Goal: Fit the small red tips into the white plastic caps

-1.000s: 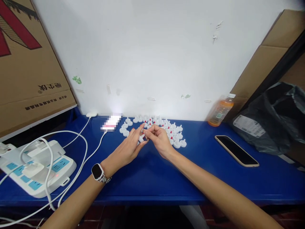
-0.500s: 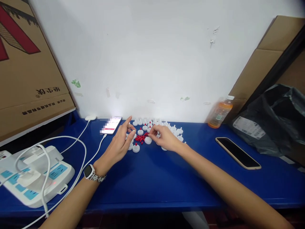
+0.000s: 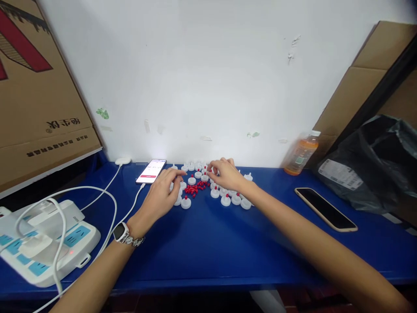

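Hovering over white caps, right hand bends its fingers, pinch unclear; left hand keeps fingers loosely parted. Caps probably light, stiff, slick; best held by rim.

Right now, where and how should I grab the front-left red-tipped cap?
I'd probably pinch the cap by its round base, coming from the front-right: it sits upright, red tip up, with other caps and your left hand to its left and the red pile behind.
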`<state>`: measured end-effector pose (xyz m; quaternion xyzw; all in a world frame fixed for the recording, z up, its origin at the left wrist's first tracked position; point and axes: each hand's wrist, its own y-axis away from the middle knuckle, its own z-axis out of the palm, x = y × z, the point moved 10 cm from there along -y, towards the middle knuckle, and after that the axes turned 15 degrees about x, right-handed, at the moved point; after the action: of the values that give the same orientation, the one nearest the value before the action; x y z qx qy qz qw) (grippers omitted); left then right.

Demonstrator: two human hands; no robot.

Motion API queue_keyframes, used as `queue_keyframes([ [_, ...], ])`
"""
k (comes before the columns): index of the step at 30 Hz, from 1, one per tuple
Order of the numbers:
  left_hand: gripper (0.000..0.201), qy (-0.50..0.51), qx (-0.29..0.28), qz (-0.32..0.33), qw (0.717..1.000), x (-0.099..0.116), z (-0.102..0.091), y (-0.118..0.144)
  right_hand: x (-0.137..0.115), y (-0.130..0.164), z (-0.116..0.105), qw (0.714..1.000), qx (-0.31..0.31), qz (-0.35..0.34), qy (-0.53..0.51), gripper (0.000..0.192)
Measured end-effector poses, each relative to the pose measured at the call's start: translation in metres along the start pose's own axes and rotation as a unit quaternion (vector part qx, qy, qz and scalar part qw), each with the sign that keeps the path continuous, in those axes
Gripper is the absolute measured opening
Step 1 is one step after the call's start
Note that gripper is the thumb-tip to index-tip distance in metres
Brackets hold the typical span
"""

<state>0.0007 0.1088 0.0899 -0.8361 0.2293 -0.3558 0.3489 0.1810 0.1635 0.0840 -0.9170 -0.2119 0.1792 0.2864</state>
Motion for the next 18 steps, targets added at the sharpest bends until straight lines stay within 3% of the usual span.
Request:
queue_keyframes([
  [6,0.024,-0.002,-0.024,0.01,1.0,0.007,0.014,0.009,0.018,-0.065,0.055,0.994,-0.042,0.042,0.094,0.032],
  [11,0.023,-0.003,-0.025,0.016,1.0,0.007,0.012,0.009,0.021,-0.08,0.083,0.992,-0.054,0.057,0.104,0.018],
  [14,0.022,-0.004,-0.016,0.018,1.0,0.005,0.008,0.008,0.016,-0.078,0.071,0.993,-0.039,0.052,0.1,0.022],
  [18,0.02,-0.008,0.019,0.022,1.0,0.005,0.0,0.005,-0.008,-0.06,0.018,0.998,0.052,0.033,0.033,0.025],
])
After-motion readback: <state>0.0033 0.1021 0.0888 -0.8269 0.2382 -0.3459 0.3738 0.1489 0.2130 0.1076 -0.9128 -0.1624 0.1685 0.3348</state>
